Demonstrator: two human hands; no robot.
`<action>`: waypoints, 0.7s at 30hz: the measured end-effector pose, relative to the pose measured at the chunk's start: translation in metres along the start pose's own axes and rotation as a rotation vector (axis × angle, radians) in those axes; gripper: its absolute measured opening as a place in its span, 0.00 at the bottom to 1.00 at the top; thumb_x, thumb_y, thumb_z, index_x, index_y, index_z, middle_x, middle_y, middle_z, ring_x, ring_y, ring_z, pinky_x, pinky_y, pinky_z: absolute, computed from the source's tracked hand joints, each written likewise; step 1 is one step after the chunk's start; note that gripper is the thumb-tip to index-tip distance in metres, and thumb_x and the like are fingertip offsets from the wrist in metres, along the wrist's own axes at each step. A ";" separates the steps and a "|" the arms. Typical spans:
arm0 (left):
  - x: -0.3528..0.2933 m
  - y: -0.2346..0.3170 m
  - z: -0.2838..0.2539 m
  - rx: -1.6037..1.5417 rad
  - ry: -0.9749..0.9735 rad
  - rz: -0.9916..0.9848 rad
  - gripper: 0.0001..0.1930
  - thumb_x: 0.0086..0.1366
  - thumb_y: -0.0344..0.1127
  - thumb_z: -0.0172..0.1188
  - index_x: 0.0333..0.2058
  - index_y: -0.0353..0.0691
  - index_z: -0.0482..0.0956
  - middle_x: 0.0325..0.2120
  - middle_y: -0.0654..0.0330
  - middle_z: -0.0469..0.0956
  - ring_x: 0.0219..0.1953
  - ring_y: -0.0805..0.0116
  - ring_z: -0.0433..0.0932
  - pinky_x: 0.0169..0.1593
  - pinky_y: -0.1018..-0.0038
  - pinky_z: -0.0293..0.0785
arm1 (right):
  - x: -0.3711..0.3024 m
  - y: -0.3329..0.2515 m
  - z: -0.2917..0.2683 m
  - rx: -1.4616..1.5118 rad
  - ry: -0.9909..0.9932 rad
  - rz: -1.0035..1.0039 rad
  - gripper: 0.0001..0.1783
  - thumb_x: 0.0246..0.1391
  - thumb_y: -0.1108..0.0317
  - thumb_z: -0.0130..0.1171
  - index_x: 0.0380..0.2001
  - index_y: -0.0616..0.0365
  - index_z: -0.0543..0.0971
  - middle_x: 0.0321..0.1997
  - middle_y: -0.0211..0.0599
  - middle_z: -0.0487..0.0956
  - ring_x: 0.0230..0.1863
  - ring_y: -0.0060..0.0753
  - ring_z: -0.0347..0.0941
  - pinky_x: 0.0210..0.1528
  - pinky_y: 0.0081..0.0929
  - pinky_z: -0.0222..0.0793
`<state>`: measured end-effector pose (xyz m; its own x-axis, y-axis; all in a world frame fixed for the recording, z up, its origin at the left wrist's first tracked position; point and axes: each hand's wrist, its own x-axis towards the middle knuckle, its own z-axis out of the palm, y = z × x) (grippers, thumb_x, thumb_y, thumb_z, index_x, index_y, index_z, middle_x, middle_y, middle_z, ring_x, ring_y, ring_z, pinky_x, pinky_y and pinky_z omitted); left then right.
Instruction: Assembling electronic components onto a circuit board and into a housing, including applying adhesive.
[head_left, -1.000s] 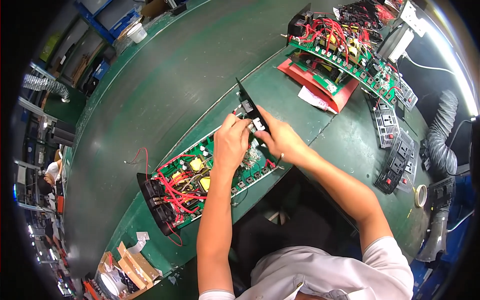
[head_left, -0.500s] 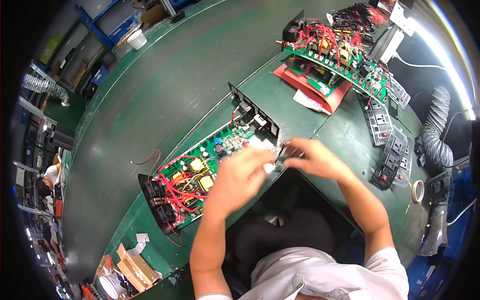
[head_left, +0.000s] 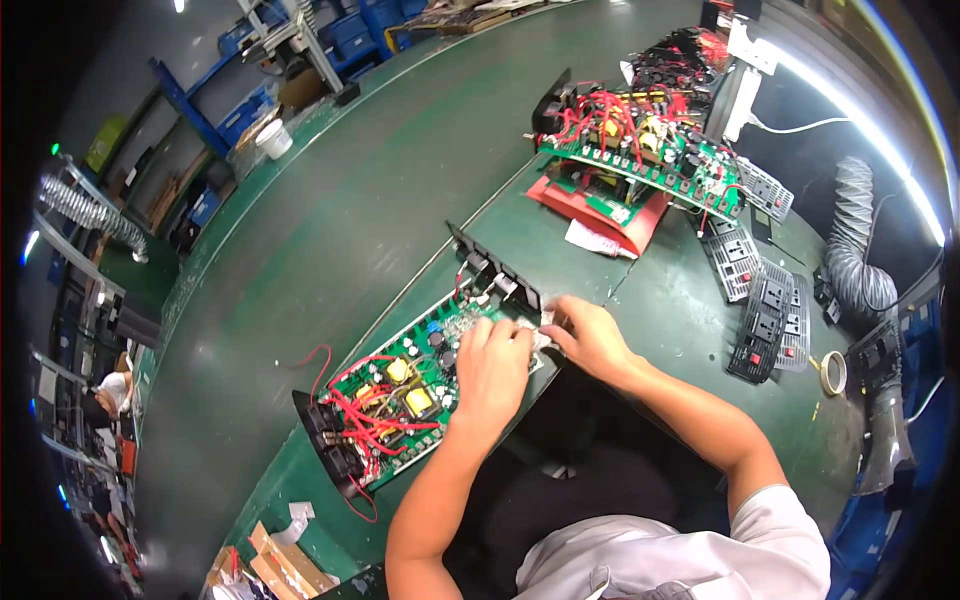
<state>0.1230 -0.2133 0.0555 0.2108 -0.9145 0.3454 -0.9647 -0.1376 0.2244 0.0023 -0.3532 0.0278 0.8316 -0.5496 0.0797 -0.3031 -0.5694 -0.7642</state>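
A long green circuit board [head_left: 430, 355] lies on the bench, crowded with red wires and yellow transformers. At its near-left end stands a black fan panel [head_left: 325, 445]. A black end panel [head_left: 498, 275] leans at the far-right end. My left hand [head_left: 488, 365] is over the board's right end, fingers bent and pressed together. Beside it, my right hand [head_left: 592, 340] is closed, thumb against forefinger, by the corner of the end panel. Between my fingertips shows something small and whitish; its kind is too hidden to name.
At the back right, a second wired board [head_left: 640, 150] sits above a red tray [head_left: 600, 215]. Several grey socket panels [head_left: 770, 320] and a tape roll [head_left: 833, 373] lie to the right, near a flexible duct [head_left: 858, 235]. A cardboard box [head_left: 285, 565] stands at the lower left.
My hands have come down to the board's right end, the left fingers now resting lower over it. The whole view has shifted slightly.
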 end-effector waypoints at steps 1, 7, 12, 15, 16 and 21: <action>-0.001 0.002 0.000 0.035 0.067 -0.014 0.11 0.54 0.26 0.62 0.38 0.37 0.83 0.34 0.57 0.78 0.37 0.54 0.75 0.44 0.62 0.73 | 0.004 -0.001 -0.001 0.026 0.150 -0.087 0.21 0.53 0.66 0.66 0.48 0.62 0.75 0.39 0.51 0.79 0.41 0.51 0.78 0.44 0.42 0.74; 0.010 -0.020 0.014 -0.065 0.174 -0.109 0.07 0.56 0.30 0.65 0.35 0.39 0.86 0.30 0.57 0.81 0.37 0.54 0.74 0.44 0.62 0.70 | 0.054 0.024 0.027 0.173 0.143 -0.403 0.43 0.52 0.71 0.65 0.69 0.60 0.56 0.60 0.58 0.68 0.60 0.62 0.67 0.63 0.44 0.64; 0.002 -0.034 0.027 -0.045 0.156 -0.257 0.11 0.54 0.33 0.67 0.37 0.42 0.87 0.32 0.58 0.82 0.46 0.55 0.75 0.52 0.60 0.68 | 0.063 0.037 0.037 0.152 0.049 -0.397 0.36 0.59 0.74 0.55 0.69 0.52 0.59 0.50 0.53 0.75 0.53 0.57 0.71 0.55 0.46 0.68; 0.001 -0.043 0.025 -0.148 0.170 -0.203 0.11 0.55 0.32 0.65 0.38 0.43 0.87 0.31 0.60 0.80 0.43 0.57 0.75 0.48 0.61 0.68 | 0.055 0.031 0.040 0.164 0.082 -0.382 0.34 0.58 0.75 0.55 0.68 0.56 0.61 0.48 0.52 0.75 0.52 0.57 0.71 0.54 0.46 0.67; 0.006 -0.040 0.025 -0.197 0.121 -0.239 0.11 0.55 0.33 0.64 0.38 0.43 0.87 0.31 0.59 0.80 0.41 0.57 0.76 0.46 0.63 0.69 | 0.051 0.034 0.037 0.174 0.070 -0.353 0.34 0.58 0.76 0.55 0.68 0.56 0.61 0.52 0.55 0.75 0.54 0.60 0.70 0.57 0.46 0.66; 0.008 -0.038 0.026 -0.221 0.229 -0.225 0.10 0.53 0.30 0.68 0.36 0.37 0.86 0.30 0.55 0.81 0.35 0.54 0.78 0.41 0.64 0.71 | 0.049 0.029 0.031 0.168 0.069 -0.331 0.34 0.59 0.76 0.54 0.68 0.56 0.60 0.52 0.55 0.75 0.54 0.59 0.70 0.57 0.45 0.66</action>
<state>0.1573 -0.2254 0.0261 0.4669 -0.7589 0.4539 -0.8384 -0.2166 0.5002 0.0484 -0.3774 -0.0098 0.8367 -0.3955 0.3788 0.0627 -0.6179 -0.7837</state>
